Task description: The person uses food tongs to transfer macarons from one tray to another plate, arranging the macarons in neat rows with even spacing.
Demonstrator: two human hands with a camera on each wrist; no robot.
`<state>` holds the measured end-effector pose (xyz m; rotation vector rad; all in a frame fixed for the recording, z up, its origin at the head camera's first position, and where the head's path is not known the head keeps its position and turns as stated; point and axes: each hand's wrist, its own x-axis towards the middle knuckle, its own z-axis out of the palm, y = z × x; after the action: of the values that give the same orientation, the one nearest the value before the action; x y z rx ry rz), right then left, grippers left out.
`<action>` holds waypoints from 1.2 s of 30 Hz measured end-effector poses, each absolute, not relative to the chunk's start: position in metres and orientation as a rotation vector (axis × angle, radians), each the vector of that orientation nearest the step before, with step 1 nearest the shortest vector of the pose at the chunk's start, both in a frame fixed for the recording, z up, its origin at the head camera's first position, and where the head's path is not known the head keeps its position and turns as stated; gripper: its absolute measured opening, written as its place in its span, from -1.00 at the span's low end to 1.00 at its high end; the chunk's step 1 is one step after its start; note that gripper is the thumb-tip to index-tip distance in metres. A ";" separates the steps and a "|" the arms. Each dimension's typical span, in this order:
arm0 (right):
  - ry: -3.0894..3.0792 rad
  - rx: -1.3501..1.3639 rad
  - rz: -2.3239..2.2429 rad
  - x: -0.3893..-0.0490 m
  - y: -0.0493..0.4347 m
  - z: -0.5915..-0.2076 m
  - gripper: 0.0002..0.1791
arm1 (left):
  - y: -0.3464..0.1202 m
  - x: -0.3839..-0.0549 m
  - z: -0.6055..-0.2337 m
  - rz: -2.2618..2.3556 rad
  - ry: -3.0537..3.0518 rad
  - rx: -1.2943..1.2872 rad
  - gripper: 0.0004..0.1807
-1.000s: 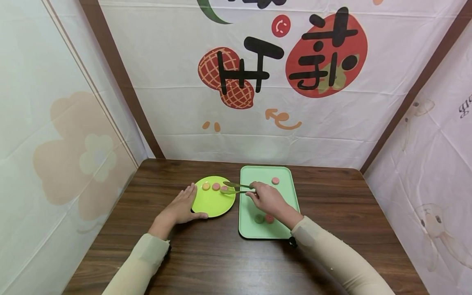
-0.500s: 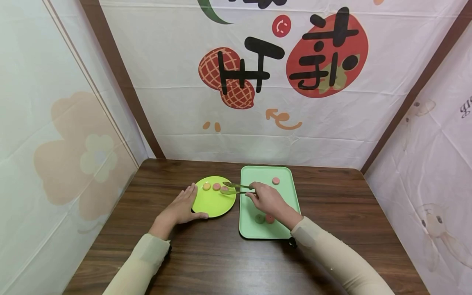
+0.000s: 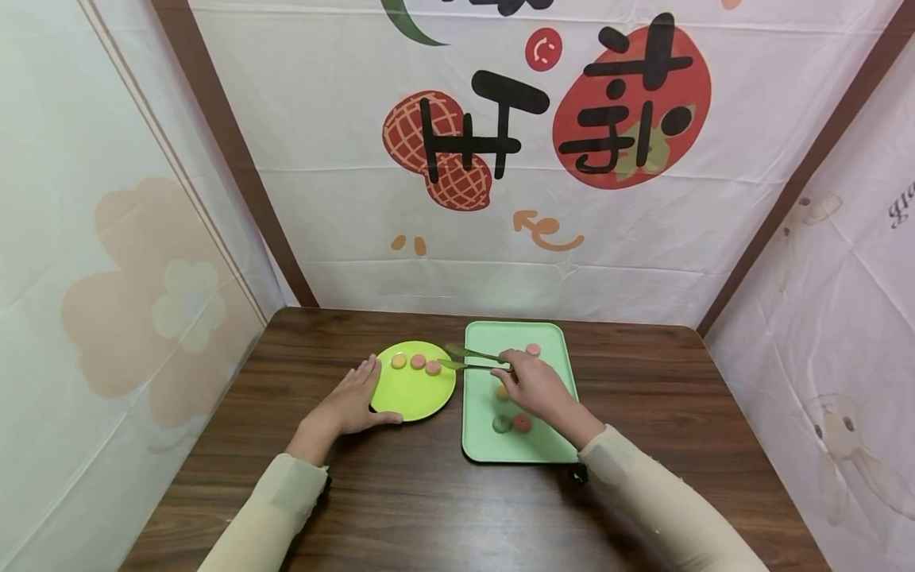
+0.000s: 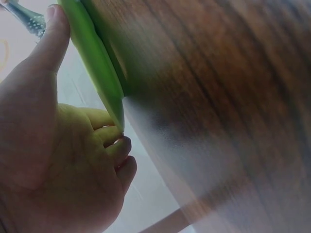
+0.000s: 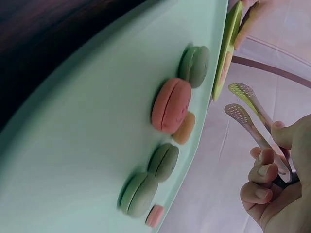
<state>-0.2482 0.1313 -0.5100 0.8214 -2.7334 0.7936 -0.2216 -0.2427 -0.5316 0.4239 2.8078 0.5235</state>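
My left hand point(image 3: 353, 401) lies at the left edge of the yellow-green plate point(image 3: 413, 401), fingers stretched along the rim and thumb spread at its near side. In the left wrist view, thumb and fingertips touch the plate's rim. On the plate sit a yellow macaron point(image 3: 398, 361) and two pink macarons, one in the middle point(image 3: 418, 362) and one on the right point(image 3: 433, 368). My right hand point(image 3: 532, 384) grips metal serving tongs point(image 5: 258, 127) with perforated tips. Their arms stand apart with nothing between them, the tips over the plate's right edge.
A mint-green tray point(image 3: 482, 445) lies right of the plate. It bears several macarons, among them a red-pink one point(image 5: 171, 105), a green one point(image 5: 194, 66) and an orange-yellow one point(image 5: 184, 128). Cloth walls point(image 3: 343, 278) border the brown wooden table point(image 3: 400, 508) at the back and sides.
The tongs have come off the right-hand pink macaron, which stays on the plate. My right hand has drawn back to the right, uncovering a yellow macaron on the tray. My left hand stays put.
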 end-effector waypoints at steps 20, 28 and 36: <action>-2.701 0.600 0.851 -0.242 0.189 -0.505 -0.63 | -0.242 -0.221 -0.529 0.528 2.809 0.430 0.42; -2.713 0.514 0.845 -0.243 0.209 -0.510 -0.66 | -0.242 -0.221 -0.529 0.528 2.812 0.437 0.42; -2.753 0.443 0.887 -0.241 0.228 -0.516 -0.58 | -0.243 -0.221 -0.533 0.526 2.806 0.442 0.44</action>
<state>-0.2414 0.2284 -0.5161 0.4429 -2.7529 0.8869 -0.2209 -0.2432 -0.5334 0.4416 2.8062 0.5261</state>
